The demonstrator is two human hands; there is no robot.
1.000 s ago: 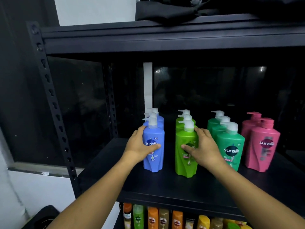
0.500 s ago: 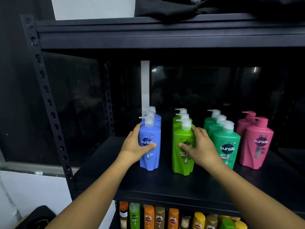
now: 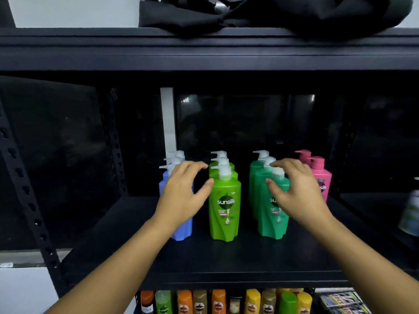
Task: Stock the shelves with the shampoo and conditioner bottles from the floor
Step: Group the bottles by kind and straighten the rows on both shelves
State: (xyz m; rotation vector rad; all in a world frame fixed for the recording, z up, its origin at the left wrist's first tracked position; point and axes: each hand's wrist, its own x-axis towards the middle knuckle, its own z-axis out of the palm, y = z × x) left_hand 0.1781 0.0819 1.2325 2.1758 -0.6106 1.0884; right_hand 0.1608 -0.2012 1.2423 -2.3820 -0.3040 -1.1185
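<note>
Nearest, at the bottom of the view, a lower level holds a line of small bottles (image 3: 217, 301) in orange, green and yellow. Above them runs the front edge of the shelf (image 3: 226, 261). Between this edge and the first bottles lies a broad strip of bare board, so I judge a bottle can be set there without hanging over.

Both forearms reach across this strip. The left hand (image 3: 181, 193) hangs before the blue bottle (image 3: 183, 230), fingers spread and lightly curved. It holds nothing, and I cannot tell whether it touches the bottle. The right hand (image 3: 294, 193) is the same before the dark green bottle (image 3: 272, 225) — spread, holding nothing. Between them the light green bottle (image 3: 225, 207) stands upright and untouched.

Four rows go back from here: blue, light green and dark green show three pump heads each, and the pink bottles (image 3: 323, 180) show two. I judge the stocking well advanced, with pink perhaps one short. The floor is out of view, so what is left there I cannot say.

To the left the board is bare as far as the perforated post (image 3: 29, 200). To the right of pink there is less room, and a blurred pale object (image 3: 410, 211) stands near. The gaps between rows are narrow — a hand must enter with care.

Far above, the upper beam (image 3: 204, 53) leaves good height over the pumps, and a black bag (image 3: 249, 14) lies on top.
</note>
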